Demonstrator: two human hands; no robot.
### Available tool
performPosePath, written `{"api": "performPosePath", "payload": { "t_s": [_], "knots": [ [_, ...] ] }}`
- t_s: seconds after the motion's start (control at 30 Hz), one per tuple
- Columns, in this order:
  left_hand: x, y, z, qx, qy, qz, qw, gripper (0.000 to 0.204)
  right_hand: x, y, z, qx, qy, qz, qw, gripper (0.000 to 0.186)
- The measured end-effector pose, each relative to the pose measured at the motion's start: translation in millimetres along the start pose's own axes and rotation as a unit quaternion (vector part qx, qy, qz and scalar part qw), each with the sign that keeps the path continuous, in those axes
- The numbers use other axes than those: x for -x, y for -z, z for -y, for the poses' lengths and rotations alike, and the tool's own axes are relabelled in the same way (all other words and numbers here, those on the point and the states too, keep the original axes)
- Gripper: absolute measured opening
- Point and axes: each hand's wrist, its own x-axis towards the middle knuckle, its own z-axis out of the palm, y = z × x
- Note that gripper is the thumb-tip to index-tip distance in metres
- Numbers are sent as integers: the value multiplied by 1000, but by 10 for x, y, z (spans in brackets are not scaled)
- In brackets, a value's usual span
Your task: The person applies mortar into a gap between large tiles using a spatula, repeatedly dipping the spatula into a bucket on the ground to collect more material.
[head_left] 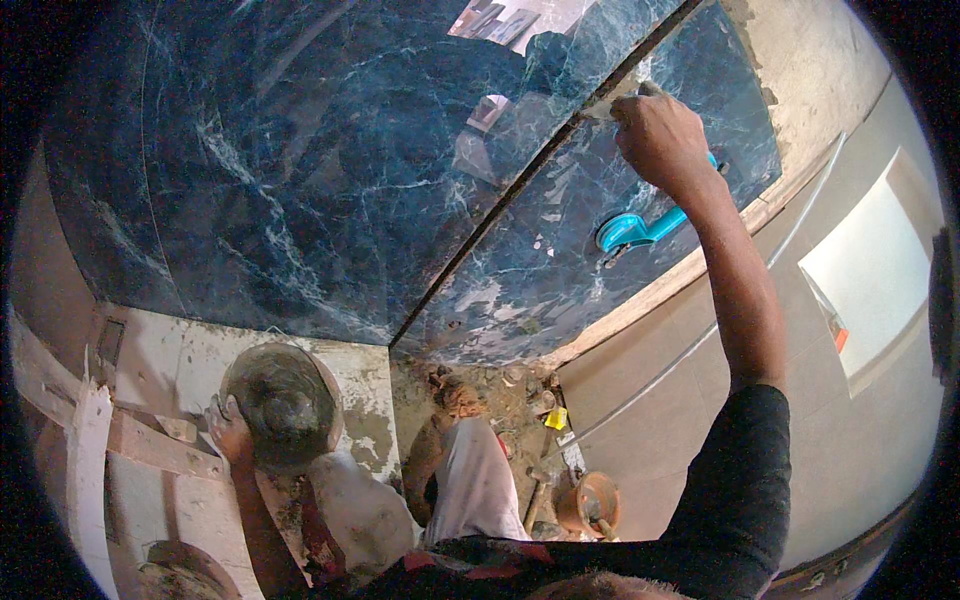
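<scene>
My right hand (660, 135) is closed around what looks like a putty knife (600, 108); its handle is hidden in my fist. The thin pale blade meets the dark gap (500, 208) between two polished, blue-black slabs with white veins. Just below that hand, a turquoise suction lifter (645, 230) sits on the smaller slab (540, 270). Down at the left, my left hand (232, 438) grips the rim of a round dark basin (281, 405) with wet grey paste inside.
The large slab (300, 170) spreads across the upper left. Near my legs lie rubble, a hammer (537, 495), a small yellow piece (556, 418) and an orange-brown bucket (590, 503). A splintered board (90, 470) stands at far left; a long thin metal rod (660, 375) crosses the tiled surface at right.
</scene>
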Motion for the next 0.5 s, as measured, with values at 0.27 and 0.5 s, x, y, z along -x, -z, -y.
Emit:
{"api": "performPosePath", "payload": {
  "t_s": [0.27, 0.5],
  "knots": [
    [-69, 102, -86, 22, 7, 44, 999, 53, 181, -487, 36, -50, -38, -110, 992, 22],
    [33, -183, 109, -129, -145, -14, 981, 39, 350, -1000, -49, -69, -39, -142, 987, 22]
  ]
}}
